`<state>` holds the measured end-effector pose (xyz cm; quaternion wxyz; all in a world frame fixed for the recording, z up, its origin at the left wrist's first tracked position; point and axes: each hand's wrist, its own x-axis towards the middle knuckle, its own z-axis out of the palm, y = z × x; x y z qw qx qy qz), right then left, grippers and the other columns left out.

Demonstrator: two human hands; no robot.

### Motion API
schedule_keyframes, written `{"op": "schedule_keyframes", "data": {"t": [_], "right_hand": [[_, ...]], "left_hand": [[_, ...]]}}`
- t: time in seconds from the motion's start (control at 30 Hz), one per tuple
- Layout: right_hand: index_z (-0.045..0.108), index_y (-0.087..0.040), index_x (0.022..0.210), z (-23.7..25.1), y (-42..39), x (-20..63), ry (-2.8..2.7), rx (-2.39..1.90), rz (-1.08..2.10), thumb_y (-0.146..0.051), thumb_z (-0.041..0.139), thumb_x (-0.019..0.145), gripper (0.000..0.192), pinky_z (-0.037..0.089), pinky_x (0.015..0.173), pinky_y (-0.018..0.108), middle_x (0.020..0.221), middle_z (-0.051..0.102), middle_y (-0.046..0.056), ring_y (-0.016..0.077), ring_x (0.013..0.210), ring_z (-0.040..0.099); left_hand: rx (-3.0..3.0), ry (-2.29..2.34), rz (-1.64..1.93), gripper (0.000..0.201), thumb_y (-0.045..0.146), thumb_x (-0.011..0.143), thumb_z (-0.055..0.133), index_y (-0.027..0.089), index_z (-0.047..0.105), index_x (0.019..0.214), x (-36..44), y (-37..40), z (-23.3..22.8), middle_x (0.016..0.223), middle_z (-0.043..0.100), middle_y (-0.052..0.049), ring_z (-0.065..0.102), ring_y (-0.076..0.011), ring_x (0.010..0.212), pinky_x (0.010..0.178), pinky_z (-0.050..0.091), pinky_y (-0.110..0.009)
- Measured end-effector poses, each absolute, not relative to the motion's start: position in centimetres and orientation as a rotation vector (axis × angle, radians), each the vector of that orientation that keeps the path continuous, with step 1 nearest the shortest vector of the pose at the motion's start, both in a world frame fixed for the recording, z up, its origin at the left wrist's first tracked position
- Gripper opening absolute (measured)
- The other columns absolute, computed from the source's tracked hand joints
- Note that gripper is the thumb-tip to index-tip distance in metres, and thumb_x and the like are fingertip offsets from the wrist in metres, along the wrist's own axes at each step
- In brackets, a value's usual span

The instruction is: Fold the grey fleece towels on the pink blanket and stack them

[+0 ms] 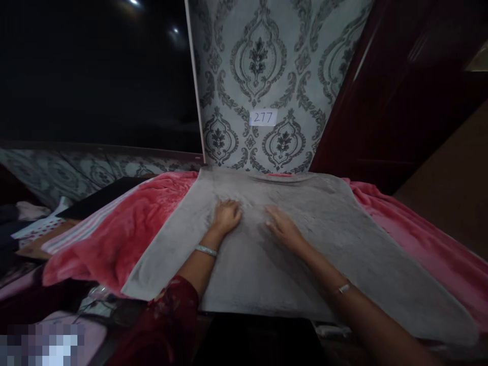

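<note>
A grey towel (335, 239) lies spread flat over a pink fleece blanket (125, 229). My left hand (227, 216) rests palm down on the towel near its middle, fingers slightly curled, holding nothing. My right hand (284, 227) lies flat on the towel just to the right of it, fingers stretched toward the far edge. The two hands are a short gap apart. A bangle sits on my left wrist and a thin bracelet on my right.
Patterned grey wallpaper (263, 66) with a small label reading 277 (263, 118) stands right behind the blanket. A dark screen (95, 71) fills the upper left, a dark wooden door (400, 101) the right. Clothes and clutter (38, 229) lie at the left.
</note>
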<state>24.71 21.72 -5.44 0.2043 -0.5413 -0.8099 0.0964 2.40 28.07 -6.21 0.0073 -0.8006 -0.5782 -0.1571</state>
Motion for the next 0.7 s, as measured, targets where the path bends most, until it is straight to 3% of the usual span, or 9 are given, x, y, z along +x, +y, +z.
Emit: {"op": "schedule_keyframes", "data": {"t": [0.1,0.27,0.5,0.7], "right_hand": [[0.036,-0.015,0.157,-7.9,24.0,25.9,-2.224,-1.905,0.043,-0.035,0.041,0.102,0.058,0.025,0.119,0.053,0.160,0.032,0.015,0.0324,0.149,0.025],[0.035,-0.025,0.157,-11.4,23.6,26.6,-2.321,-1.901,-0.145,-0.041,0.033,0.104,0.056,0.026,0.117,0.056,0.162,0.030,0.009,0.0325,0.149,0.027],[0.038,-0.027,0.156,-12.3,24.5,27.2,-2.317,-1.837,-0.163,-0.045,0.028,0.103,0.057,0.028,0.115,0.058,0.161,0.033,0.008,0.0330,0.147,0.029],[0.039,-0.027,0.156,-12.2,24.2,26.6,-2.281,-1.840,-0.102,-0.047,0.029,0.103,0.057,0.024,0.116,0.062,0.161,0.032,0.009,0.0349,0.147,0.029]], "left_hand": [[-2.646,-1.670,-0.388,0.064,0.053,0.094,0.050,0.024,0.044,0.151,4.8,25.9,-6.9,0.161,0.037,-0.011,0.027,-0.0318,0.150,0.121,0.020,-0.056],[-2.554,-1.897,-0.308,0.072,0.064,0.095,0.039,0.025,0.038,0.155,4.9,23.6,-8.2,0.164,0.029,-0.013,0.021,-0.0413,0.151,0.117,0.015,-0.070],[-2.106,-2.351,-0.059,0.072,0.062,0.097,0.030,0.026,0.026,0.160,-6.8,19.6,-7.2,0.168,0.014,-0.008,0.010,-0.0412,0.153,0.115,0.016,-0.073],[-1.706,-2.489,-0.066,0.073,0.051,0.098,0.037,0.009,0.031,0.157,-11.6,18.2,-5.3,0.164,0.022,-0.022,0.016,-0.0414,0.152,0.117,0.019,-0.067]]}}
